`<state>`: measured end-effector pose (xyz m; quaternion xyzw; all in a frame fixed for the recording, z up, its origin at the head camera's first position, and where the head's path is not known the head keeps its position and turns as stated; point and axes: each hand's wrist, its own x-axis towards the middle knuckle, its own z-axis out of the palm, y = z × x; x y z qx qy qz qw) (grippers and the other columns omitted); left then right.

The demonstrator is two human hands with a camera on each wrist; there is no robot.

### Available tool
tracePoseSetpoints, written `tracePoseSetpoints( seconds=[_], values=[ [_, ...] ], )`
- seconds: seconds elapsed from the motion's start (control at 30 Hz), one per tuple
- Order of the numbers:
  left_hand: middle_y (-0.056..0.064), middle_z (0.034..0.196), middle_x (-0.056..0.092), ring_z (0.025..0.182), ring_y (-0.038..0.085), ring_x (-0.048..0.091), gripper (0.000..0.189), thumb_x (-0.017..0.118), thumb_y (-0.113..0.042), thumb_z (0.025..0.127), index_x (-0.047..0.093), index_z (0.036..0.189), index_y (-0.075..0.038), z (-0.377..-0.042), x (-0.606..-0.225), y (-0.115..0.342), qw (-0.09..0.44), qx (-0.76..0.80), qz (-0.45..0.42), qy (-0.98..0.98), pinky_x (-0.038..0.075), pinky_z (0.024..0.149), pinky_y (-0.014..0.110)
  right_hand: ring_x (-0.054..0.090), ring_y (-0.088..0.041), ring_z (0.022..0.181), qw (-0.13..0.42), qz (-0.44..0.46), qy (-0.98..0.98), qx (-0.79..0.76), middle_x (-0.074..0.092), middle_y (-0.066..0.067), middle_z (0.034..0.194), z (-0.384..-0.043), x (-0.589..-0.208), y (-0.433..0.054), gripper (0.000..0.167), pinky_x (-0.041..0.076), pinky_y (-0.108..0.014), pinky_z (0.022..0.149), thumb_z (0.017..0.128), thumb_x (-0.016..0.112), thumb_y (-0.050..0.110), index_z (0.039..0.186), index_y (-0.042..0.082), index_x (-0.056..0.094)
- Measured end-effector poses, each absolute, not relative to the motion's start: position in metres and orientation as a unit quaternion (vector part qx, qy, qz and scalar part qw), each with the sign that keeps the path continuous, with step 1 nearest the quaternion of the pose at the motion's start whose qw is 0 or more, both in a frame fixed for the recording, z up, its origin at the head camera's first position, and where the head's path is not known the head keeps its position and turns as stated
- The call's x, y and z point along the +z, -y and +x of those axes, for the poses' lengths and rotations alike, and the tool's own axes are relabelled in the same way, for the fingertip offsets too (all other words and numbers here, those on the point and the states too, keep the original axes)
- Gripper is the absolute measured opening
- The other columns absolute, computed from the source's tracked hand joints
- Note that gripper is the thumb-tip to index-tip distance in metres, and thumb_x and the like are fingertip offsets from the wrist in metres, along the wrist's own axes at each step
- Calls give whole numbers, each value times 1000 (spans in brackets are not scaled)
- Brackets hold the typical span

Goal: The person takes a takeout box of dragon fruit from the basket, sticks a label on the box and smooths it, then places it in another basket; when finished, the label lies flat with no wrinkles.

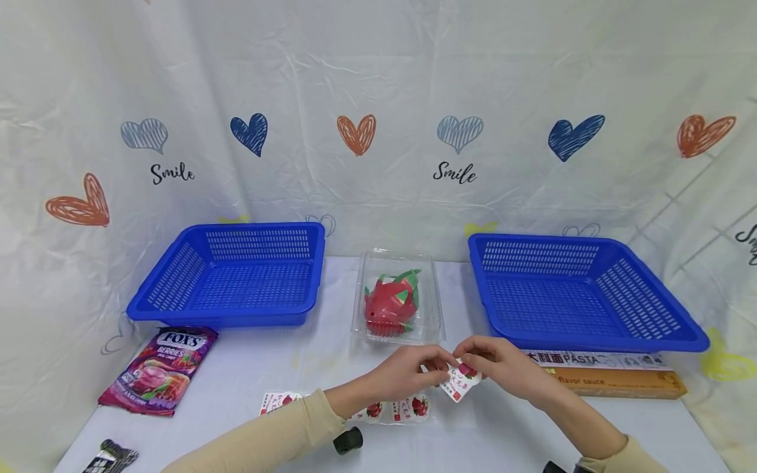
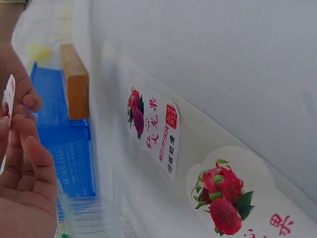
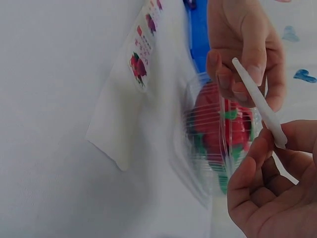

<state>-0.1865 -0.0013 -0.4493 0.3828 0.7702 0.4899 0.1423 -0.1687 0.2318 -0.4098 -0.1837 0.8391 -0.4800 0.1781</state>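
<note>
Between my hands is a white dragon fruit sticker [image 1: 457, 386] with red lettering, seen edge-on in the right wrist view. My right hand [image 1: 499, 364] pinches one edge of it between thumb and fingertips. The fingers and thumb of my left hand [image 1: 408, 371] pinch its other side. Below the left forearm, a backing sheet with several matching stickers [image 1: 409, 408] lies on the table, partly hidden by the sleeve; its bare end [image 3: 116, 131] shows in the right wrist view. Behind the hands stands a clear plastic box [image 1: 434, 305] holding a red and green dragon fruit [image 1: 390, 302].
Blue baskets stand at the back left [image 1: 296, 315] and back right [image 1: 591, 341]. A purple candy bag [image 1: 160, 371] lies in front of the left one. A pasta box [image 1: 627, 381] lies before the right one. A small black packet [image 1: 109, 458] is at the front left.
</note>
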Motion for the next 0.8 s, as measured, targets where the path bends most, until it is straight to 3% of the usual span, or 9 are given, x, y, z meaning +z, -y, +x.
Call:
tracePoseSetpoints(
  seconds=[0.2,0.37,0.6,0.8],
  values=[
    [-8,91,65,78,-3,58,26,66,-12,94,65,119,-10,-186,-448,1,136,499,360,-777,52,73,17,60,-17,84,164,-178,-851,-465,65,-6,101,-169,-410,-230,24,50,-32,69,101,54,23,117,8,63],
    [-9,90,63,80,-1,58,27,69,-12,92,65,119,-10,-187,-444,2,134,518,316,-784,52,71,18,61,-20,85,114,-163,-865,-460,65,-6,104,-170,-408,-226,27,51,-32,72,99,58,24,122,8,62],
    [-6,87,64,77,3,61,30,74,-11,88,67,117,-10,-195,-435,1,45,557,233,-796,53,67,19,61,-24,91,3,-111,-878,-466,62,-7,110,-173,-405,-215,31,50,-29,71,98,60,27,125,10,61],
    [-4,86,62,78,6,62,33,74,-11,88,66,120,-10,-200,-427,2,4,563,203,-801,53,67,19,62,-23,93,-28,-112,-877,-467,65,-7,110,-174,-404,-206,28,52,-28,74,98,61,28,121,12,64]
  ],
)
